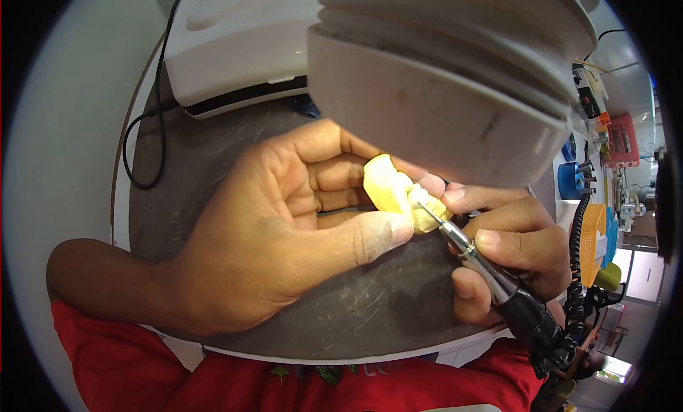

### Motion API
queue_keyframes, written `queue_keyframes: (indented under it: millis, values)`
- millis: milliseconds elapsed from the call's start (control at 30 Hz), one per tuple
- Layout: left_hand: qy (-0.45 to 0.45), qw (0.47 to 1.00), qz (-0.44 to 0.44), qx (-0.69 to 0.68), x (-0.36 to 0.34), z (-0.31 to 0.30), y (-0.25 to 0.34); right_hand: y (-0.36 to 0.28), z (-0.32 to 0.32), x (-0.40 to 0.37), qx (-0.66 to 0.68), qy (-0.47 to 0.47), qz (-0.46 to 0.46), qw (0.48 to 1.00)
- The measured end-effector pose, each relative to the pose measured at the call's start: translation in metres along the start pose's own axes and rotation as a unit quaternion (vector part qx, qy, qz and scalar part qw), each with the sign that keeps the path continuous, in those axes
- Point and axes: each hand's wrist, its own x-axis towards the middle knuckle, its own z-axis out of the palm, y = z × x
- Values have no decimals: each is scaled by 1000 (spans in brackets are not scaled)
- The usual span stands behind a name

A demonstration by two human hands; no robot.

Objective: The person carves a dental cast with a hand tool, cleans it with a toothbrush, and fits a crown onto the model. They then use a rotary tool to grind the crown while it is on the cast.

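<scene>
Between the thumb and fingers of my left hand (pixel 277 220) is a yellow dental model (pixel 384 188), brightly lit, with tooth shapes along its right side. My right hand (pixel 516 234) grips a rotary handpiece (pixel 491 273) with a metal front and a black body. Its thin bur points up and left, and the tip appears to meet a whitish tooth (pixel 420 197) on the model. Fingertips of both hands come close together behind the model. The lamp head partly covers my left fingers.
A grey lamp head (pixel 441 106) hangs low just above my hands. At the back left stands a white machine (pixel 242 42) with a black cable (pixel 162 138). A coiled black cord (pixel 575 270) runs along the right, near an orange basket (pixel 593 241) and a blue holder (pixel 569 181).
</scene>
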Motion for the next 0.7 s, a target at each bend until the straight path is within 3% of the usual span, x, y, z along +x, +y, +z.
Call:
queue_keyframes:
  millis: [633, 700]
  values:
    - [0, 1000, -2, 2, 0, -1, -1, 0, -2, 0, -1, -11, 10, 1000]
    - [-2, 1000, -3, 2, 0, -1, 0, 0, 2, -1, 7, 22, 13, 1000]
